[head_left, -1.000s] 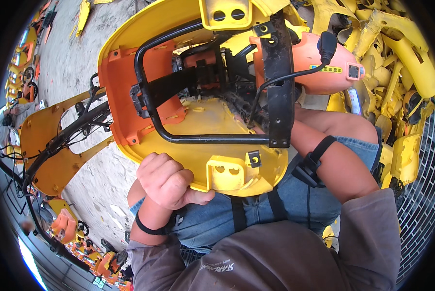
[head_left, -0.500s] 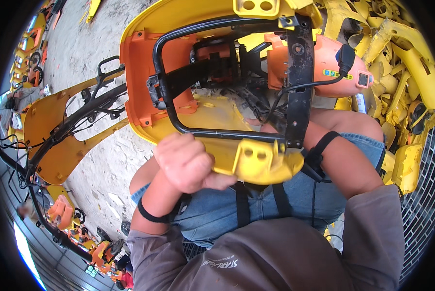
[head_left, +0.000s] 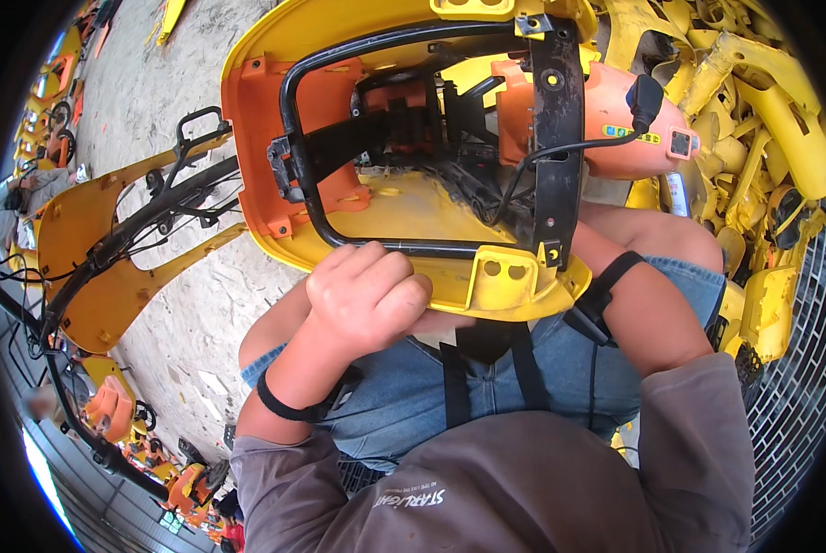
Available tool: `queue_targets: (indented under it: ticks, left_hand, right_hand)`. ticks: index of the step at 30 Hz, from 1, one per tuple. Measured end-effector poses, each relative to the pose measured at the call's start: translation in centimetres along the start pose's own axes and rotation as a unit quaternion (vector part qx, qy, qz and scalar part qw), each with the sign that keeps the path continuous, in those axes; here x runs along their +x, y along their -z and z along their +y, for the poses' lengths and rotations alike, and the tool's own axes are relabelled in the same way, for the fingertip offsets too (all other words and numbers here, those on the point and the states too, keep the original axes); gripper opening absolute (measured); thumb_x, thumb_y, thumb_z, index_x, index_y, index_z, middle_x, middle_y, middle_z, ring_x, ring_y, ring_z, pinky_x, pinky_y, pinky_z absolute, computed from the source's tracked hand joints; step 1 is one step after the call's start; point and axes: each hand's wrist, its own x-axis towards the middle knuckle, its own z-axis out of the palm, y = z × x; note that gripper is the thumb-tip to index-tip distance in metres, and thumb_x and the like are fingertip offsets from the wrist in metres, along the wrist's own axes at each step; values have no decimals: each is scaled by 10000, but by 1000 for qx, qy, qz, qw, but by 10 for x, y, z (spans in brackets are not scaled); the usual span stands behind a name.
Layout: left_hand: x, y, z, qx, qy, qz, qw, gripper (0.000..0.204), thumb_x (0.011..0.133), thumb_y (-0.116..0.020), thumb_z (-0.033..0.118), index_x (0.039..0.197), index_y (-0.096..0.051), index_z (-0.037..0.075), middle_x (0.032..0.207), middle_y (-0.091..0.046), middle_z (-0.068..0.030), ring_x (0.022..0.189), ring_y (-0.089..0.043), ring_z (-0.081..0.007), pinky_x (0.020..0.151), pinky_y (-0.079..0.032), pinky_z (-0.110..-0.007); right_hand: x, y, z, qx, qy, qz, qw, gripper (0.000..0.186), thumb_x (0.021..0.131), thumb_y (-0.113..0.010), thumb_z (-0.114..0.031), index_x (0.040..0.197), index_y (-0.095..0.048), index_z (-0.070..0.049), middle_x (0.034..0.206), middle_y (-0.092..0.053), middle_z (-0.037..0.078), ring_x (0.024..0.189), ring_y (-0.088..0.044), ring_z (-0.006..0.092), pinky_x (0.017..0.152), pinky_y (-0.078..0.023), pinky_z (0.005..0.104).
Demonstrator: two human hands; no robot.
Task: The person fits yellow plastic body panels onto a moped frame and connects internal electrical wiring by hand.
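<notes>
Across my lap lies a partly covered scooter body with a black tubular frame [head_left: 325, 226]. My left hand [head_left: 369, 295] is closed around the near edge of its yellow side panel [head_left: 514, 281], thumb underneath. That panel sits against the frame's near bar. My right forearm [head_left: 652, 313] reaches in behind a flat black crossbar [head_left: 557, 184]; the hand itself is hidden by the crossbar and panel. An orange inner cover [head_left: 256, 147] lines the left end. Right of the crossbar is a salmon-coloured tail cover [head_left: 629, 129], with a black plugged cable [head_left: 579, 145] running from it into the frame.
A heap of yellow plastic panels [head_left: 763, 138] rises at the right, beside a black mesh grid [head_left: 800, 405]. To the left stretch a black steering tube [head_left: 118, 240] and an orange-yellow front shield [head_left: 72, 267]. More scooters and parts line the far left, near a seated person.
The near yellow panel has moved up and in against the frame, with my left hand pushing along it. The scooter body has shifted slightly left in view. My right fingers have gone out of sight.
</notes>
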Motion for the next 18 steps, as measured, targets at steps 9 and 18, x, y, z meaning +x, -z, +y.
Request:
queue_targets:
  ticks: [9,18]
  left_hand:
    - [-7,-1,2,30,-1,2,1000,465,595,-837,413,735,-510,113,615,-452,-14,500,-471,-204,441,-350,-323]
    - [-8,5,-3,5,-7,-1,1000,512,595,-876,411,752,-499,103,607,-433,-21,496,-475,-203,440,-350,-322]
  right_hand:
    - [-33,8,-18,34,-14,25,999,495,880,-692,-351,1326,-623,-146,1319,-618,147,1231,-572,338,1037,-458,447]
    - [-22,-22,-15,102,6,99,990,509,877,-698,-350,1335,-619,-143,1322,-615,151,1233,-570,339,1037,-458,449]
